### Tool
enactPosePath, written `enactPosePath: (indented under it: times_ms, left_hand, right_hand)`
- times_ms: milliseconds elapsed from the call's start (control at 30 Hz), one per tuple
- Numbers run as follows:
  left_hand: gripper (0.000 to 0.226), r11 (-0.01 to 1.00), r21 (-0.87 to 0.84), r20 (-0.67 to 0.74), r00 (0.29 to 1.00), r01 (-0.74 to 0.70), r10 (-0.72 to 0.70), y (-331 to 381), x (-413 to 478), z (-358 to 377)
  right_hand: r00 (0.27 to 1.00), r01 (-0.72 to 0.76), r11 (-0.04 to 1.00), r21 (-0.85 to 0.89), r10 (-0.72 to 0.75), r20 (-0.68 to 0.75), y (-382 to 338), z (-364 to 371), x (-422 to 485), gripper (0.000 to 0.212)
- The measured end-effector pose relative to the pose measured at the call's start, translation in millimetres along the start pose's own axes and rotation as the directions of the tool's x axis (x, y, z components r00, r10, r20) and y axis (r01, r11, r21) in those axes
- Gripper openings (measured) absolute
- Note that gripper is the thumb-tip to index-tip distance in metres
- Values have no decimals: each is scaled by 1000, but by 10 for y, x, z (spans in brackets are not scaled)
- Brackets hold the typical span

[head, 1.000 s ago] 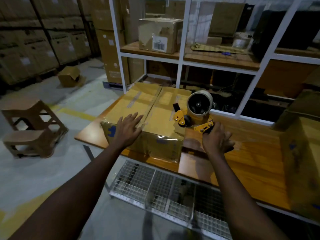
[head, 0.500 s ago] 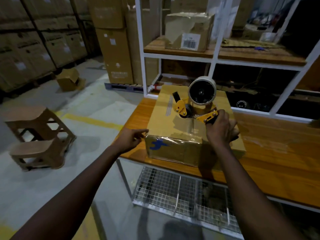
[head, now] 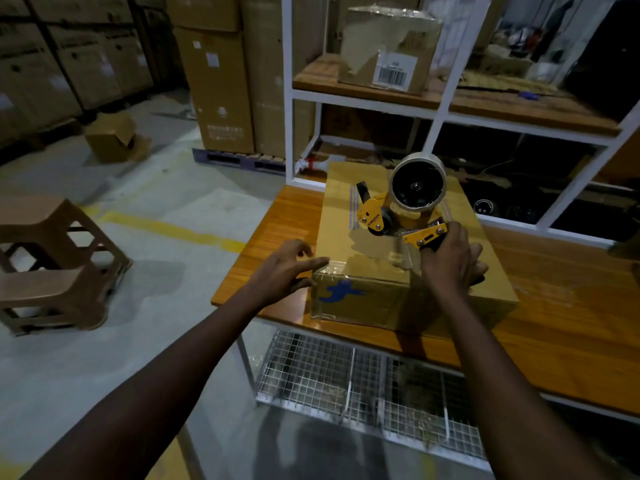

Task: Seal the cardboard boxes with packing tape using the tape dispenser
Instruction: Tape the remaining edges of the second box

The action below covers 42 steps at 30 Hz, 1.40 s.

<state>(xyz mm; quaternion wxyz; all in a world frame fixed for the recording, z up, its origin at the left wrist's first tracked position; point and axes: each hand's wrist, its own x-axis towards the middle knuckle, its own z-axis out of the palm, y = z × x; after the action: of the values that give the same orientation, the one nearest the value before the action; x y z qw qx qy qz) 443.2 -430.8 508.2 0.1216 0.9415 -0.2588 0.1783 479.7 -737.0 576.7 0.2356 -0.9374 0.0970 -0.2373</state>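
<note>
A brown cardboard box (head: 360,299) with a blue mark on its near side lies on the wooden table (head: 568,327), near the table's left end. My right hand (head: 446,261) grips the handle of a yellow tape dispenser (head: 398,209), which stands over the box top with its tape roll (head: 417,185) facing me. A strip of clear tape runs from it toward the near edge of the box. My left hand (head: 287,268) has its fingers spread and touches the box's near left corner.
A white-framed shelf unit (head: 440,109) with a labelled box (head: 388,50) stands behind the table. A wire-mesh shelf (head: 363,382) hangs under the table. Brown stools (head: 52,261) stand on the floor to the left, with stacked cartons (head: 214,81) and a loose box (head: 110,136) beyond.
The view swung left, and only one box now shows on the table. My left hand left the box top and settled at its near left corner. My right hand still holds the dispenser.
</note>
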Motion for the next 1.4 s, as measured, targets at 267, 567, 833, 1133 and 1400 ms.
enactPosePath:
  times_ms: [267, 567, 833, 1133, 1400]
  left_hand:
    - [65, 918, 234, 179, 942, -321, 284, -23, 144, 90]
    - [89, 817, 363, 337, 881, -448, 332, -158, 213, 65]
    - [70, 790, 290, 328, 832, -540, 448, 295, 716, -34]
    - [97, 728, 390, 399, 816, -565, 419, 490, 769, 216]
    - [82, 677, 348, 368, 759, -649, 538, 811, 1156, 166]
  right_hand:
    - [1000, -7, 1000, 5, 7, -19, 29, -22, 15, 29]
    - [996, -61, 997, 39, 63, -60, 141, -145, -13, 35]
    - [985, -131, 991, 38, 135, -112, 296, -359, 62, 31]
    - [966, -208, 978, 24, 209, -154, 476, -545, 86, 26]
    - [938, -258, 964, 55, 264, -223, 740, -791, 63, 25]
